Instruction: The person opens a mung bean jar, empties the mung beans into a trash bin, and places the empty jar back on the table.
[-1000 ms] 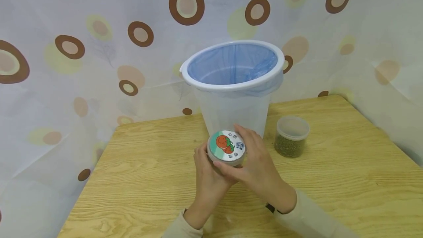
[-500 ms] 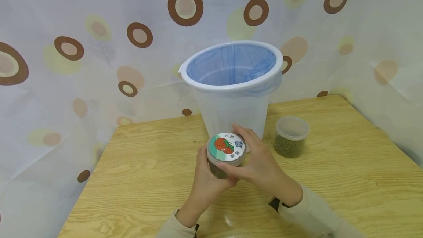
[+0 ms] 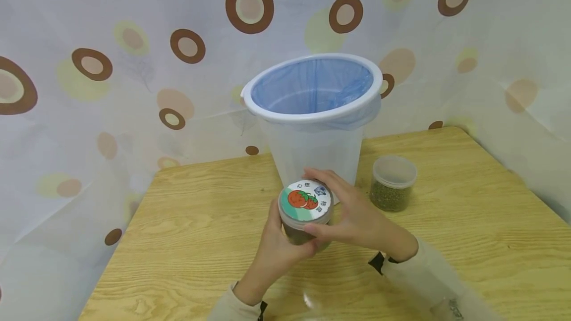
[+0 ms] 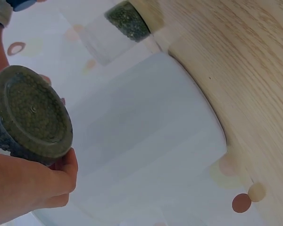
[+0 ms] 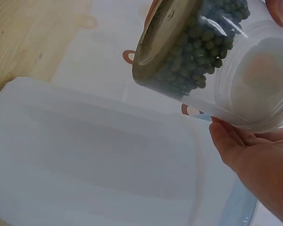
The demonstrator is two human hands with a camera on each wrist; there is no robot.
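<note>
Jar (image 4: 33, 113) is gripped by the left fingers (image 4: 68, 172), while the right fingers (image 3: 328, 181) clasp its lid (image 3: 307, 200).

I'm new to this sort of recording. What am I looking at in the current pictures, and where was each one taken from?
There is no robot: a person works with two bare hands. The head picture comes from a camera worn on the head, looking forward and down. The other two come from cameras worn on the wrists, so they look slanted.

The left hand holds a clear jar with small green pellets inside; the right hand grips its fruit-printed lid.

On the wooden table stand a second jar, also partly filled, and a whitish bin with a blue liner.
</note>
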